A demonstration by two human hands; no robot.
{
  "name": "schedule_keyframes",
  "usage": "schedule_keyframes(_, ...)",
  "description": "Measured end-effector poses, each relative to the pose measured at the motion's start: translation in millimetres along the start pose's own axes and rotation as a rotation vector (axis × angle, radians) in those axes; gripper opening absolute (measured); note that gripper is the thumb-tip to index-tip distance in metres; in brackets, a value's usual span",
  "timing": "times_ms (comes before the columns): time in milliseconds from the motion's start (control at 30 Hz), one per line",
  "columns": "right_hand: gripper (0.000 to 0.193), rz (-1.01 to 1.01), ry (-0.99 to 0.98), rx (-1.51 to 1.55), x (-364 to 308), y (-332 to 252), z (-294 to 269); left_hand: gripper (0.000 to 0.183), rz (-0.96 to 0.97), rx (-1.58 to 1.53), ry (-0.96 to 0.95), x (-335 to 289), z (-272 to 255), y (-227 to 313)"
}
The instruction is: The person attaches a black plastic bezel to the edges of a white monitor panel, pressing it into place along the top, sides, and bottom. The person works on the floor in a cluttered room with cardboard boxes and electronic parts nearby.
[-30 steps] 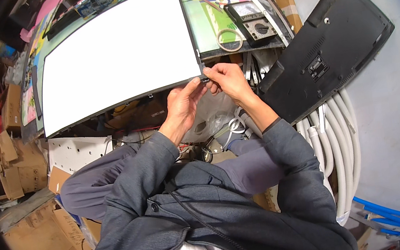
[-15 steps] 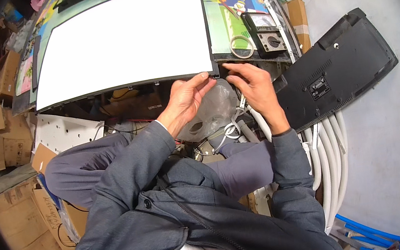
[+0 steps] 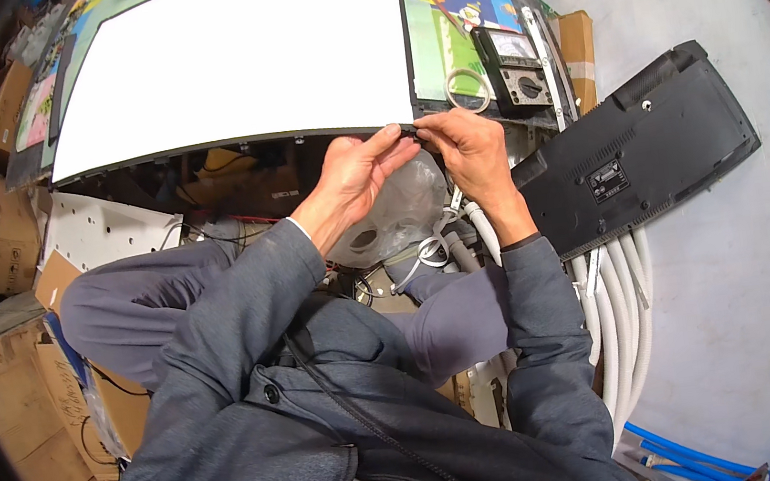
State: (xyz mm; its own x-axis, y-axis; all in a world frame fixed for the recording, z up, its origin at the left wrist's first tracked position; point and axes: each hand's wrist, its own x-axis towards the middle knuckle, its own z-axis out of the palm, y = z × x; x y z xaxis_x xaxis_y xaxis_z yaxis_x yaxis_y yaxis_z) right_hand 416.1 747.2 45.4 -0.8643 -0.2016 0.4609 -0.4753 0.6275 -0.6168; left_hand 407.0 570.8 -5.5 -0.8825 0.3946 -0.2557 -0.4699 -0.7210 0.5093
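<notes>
A bright white screen panel [image 3: 229, 67] in a thin black frame lies on the table, its near edge jutting toward me. At its near right corner my left hand [image 3: 356, 175] is closed, thumb on top and fingers curled beneath the frame. Against that same corner my right hand [image 3: 475, 154] pinches with thumb and forefinger, right beside the left fingertips. What exactly the right fingers hold is hidden by them. A roll of tape [image 3: 468, 91] and a black analog multimeter [image 3: 513, 69] lie just beyond the right hand.
Right of me leans a large black plastic back cover [image 3: 643, 151] near white pipes [image 3: 623, 336]. A clear plastic bag [image 3: 400, 205] hangs below the corner. A perforated white plate [image 3: 105, 227] and cardboard boxes [image 3: 4, 230] stand at left. Blue tubes [image 3: 685, 454] lie at lower right.
My right hand has moved left onto the panel's corner, and its fingers have closed there. The left hand keeps its hold. The whole view has shifted slightly.
</notes>
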Motion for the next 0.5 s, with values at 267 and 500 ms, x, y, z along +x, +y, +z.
schedule_keyframes(267, 0.012, -0.012, 0.026, -0.041, -1.3, -1.9, 5.2, 0.027, 0.016, 0.008, -0.003, -1.7, 2.9, -0.7)
schedule_keyframes(500, 0.010, -0.100, 0.034, -0.105, 2.4, -3.9, 5.4, 0.026, 0.010, 0.000, 0.009, -1.6, 4.7, -1.0)
